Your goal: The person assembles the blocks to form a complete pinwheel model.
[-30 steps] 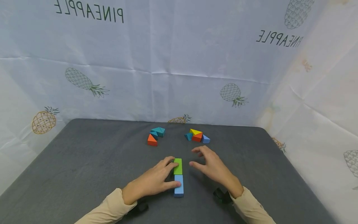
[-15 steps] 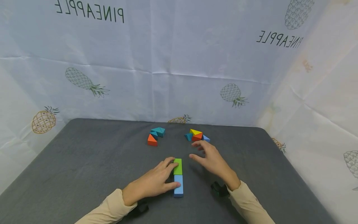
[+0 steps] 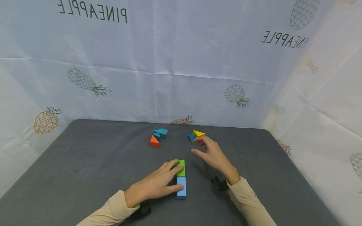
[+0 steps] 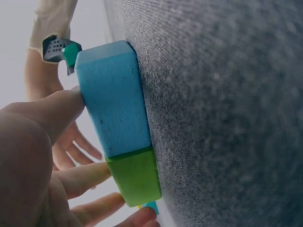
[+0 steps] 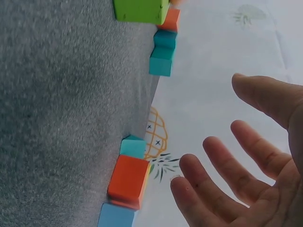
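Observation:
A green rectangular block (image 3: 182, 172) and a light blue rectangular block (image 3: 181, 192) lie end to end on the dark grey table. My left hand (image 3: 158, 182) rests over them, its thumb on the blue block's top and fingertips on the green block, one at its far end. My right hand (image 3: 216, 157) hovers with fingers spread and nothing in its grasp, just before the right-hand cluster. In that cluster are a yellow triangular block (image 3: 198, 133), a teal triangular block (image 3: 191, 138) and an orange block (image 5: 128, 177). A blue block (image 5: 116, 216) there is hidden by my right hand in the head view.
At the back, left of centre, stand teal triangular blocks (image 3: 161, 132) and an orange triangular block (image 3: 154, 142). A pale curtain (image 3: 169, 94) printed with pineapples hangs right behind the table (image 3: 99, 163) and along its sides.
My right hand has moved forward toward the right-hand cluster, covering its blue block and part of the orange one. The left hand keeps its place on the two rectangular blocks.

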